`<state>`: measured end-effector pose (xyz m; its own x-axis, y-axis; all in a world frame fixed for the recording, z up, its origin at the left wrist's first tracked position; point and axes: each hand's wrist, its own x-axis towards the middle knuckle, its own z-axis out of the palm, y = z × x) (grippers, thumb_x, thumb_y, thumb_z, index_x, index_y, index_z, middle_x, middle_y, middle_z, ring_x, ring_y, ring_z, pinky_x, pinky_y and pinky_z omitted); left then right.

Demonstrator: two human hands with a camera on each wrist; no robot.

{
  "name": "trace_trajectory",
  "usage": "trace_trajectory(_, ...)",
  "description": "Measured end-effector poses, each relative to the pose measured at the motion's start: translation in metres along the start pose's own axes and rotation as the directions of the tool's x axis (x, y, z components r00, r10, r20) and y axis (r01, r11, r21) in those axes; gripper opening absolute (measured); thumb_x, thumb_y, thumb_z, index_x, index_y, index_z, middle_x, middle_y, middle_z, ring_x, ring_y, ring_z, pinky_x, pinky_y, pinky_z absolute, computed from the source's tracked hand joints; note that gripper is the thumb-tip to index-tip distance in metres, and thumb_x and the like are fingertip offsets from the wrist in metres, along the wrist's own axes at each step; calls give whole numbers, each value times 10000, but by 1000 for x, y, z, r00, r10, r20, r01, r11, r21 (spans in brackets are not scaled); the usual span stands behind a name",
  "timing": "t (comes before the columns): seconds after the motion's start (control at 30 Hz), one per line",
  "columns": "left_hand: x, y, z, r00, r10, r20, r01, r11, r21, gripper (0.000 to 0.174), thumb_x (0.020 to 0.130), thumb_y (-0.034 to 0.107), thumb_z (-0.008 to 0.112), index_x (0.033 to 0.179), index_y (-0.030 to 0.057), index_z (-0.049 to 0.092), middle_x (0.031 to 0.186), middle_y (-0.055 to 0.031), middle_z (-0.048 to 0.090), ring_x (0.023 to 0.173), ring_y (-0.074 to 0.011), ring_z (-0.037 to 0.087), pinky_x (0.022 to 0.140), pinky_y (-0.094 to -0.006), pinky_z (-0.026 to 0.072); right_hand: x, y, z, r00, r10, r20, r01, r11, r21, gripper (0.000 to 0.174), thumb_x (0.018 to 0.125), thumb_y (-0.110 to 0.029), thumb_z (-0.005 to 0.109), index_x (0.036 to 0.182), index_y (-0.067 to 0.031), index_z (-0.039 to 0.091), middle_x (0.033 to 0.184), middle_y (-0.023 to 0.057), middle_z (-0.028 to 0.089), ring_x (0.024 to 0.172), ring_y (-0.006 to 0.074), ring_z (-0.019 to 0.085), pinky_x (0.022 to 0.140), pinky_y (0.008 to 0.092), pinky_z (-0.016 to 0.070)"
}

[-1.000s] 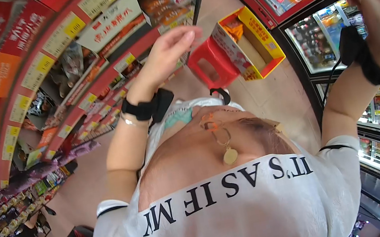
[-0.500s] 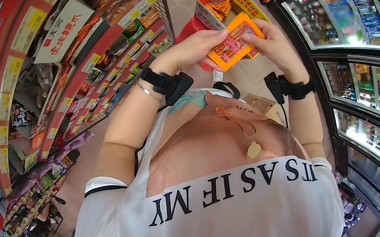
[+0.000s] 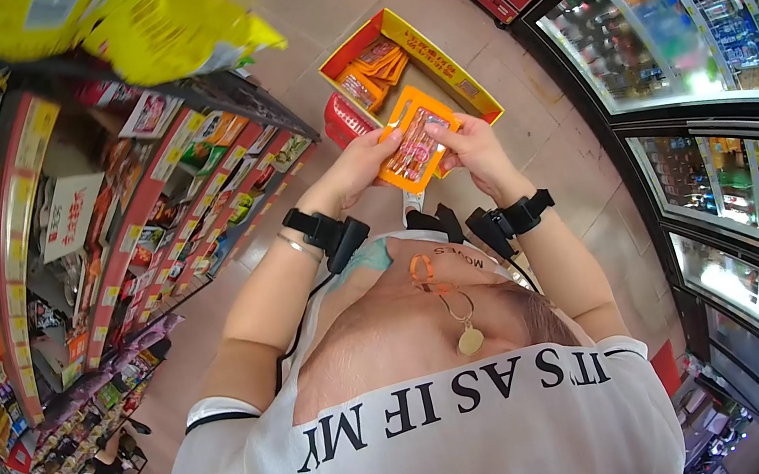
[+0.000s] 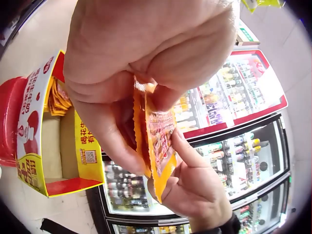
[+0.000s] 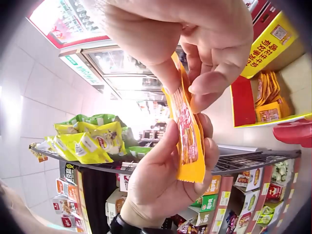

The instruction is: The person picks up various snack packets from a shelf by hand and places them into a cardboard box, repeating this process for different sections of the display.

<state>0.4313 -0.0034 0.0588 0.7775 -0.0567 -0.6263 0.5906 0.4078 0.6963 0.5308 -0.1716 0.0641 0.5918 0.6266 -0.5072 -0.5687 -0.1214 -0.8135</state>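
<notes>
Orange snack packet (image 3: 412, 143) is up in front of my operator's chest, held between both hands, over the yellow-and-red display box (image 3: 458, 73) down on the floor. I see the left hand (image 3: 353, 173) pinching its left edge and the right hand (image 3: 478, 150) pinching its right edge. Drink cooler (image 3: 667, 24) stands to the right.

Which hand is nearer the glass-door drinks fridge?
Right. The right hand holds the orange packet on the side facing the drinks fridge; the left hand holds its other side, toward the snack shelves.
</notes>
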Motion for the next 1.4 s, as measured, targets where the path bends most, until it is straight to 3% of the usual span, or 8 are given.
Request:
trace_trajectory(0.33,40,-16,-2,978,-192,-81,180,975,-132,409,960,392,377,1227,92,456,1104,-42,585,911,-153,627,723,-288,551,46,46,-29,967,242,84,-224,958,-178,267,868,-239,607,1063,-57,590,914,14,636,794,85,582,661,253,473)
trace_trajectory(0.53,64,-13,-15,944,-310,-108,309,951,-27,442,962,432,331,1262,123,431,1167,-45,546,1020,-189,575,815,-363,519,77,68,-21,981,171,95,-178,982,65,216,923,-143,499,1092,-32,575,959,40,621,837,121,589,738,287,485)
trace_trajectory(0.77,74,-5,-57,949,-297,-109,313,930,192,383,931,337,482,1256,133,469,1103,-21,578,963,-127,564,801,-284,470,144,78,-15,978,204,-44,-194,965,176,167,925,-119,480,1009,-22,586,897,36,609,804,131,587,713,265,478)
trace_trajectory(0.87,56,3,-82,950,-276,-148,302,931,206,333,927,306,494,1204,125,526,1072,-13,592,948,-112,564,829,-275,444,186,77,-12,908,371,-194,-330,919,214,196,931,-180,480,1085,-82,550,941,20,623,802,127,590,660,265,467)
trace_trajectory(1.13,12,4,-165,900,-285,-331,284,957,-50,347,912,284,501,1206,101,522,1076,-39,602,977,-135,565,843,-289,424,319,141,-19,793,490,-362,-356,855,377,179,879,-59,443,1029,-98,533,986,54,580,895,215,564,704,456,470)
trace_trajectory(1.2,4,17,-166,891,-316,-325,308,948,-77,353,920,276,484,1227,105,505,1109,-53,591,1015,-147,550,868,-291,409,339,153,-24,808,447,-385,-373,892,254,259,865,-41,432,1115,-79,490,1120,125,559,1007,318,566,634,476,537)
trace_trajectory(1.23,1,21,-166,886,-318,-338,315,947,-65,352,923,274,477,1232,106,501,1116,-55,588,1023,-148,547,870,-294,409,341,150,-21,788,479,-388,-308,851,425,250,861,-41,436,1100,-66,504,1124,150,564,993,314,583,639,460,556)
trace_trajectory(1.4,-5,23,-172,891,-317,-327,307,948,-82,345,932,270,463,1238,114,498,1120,-50,588,1018,-146,551,867,-296,410,349,146,-17,728,543,-418,-452,839,303,244,867,-129,466,1089,-69,546,1001,147,623,740,313,659,532,407,541)
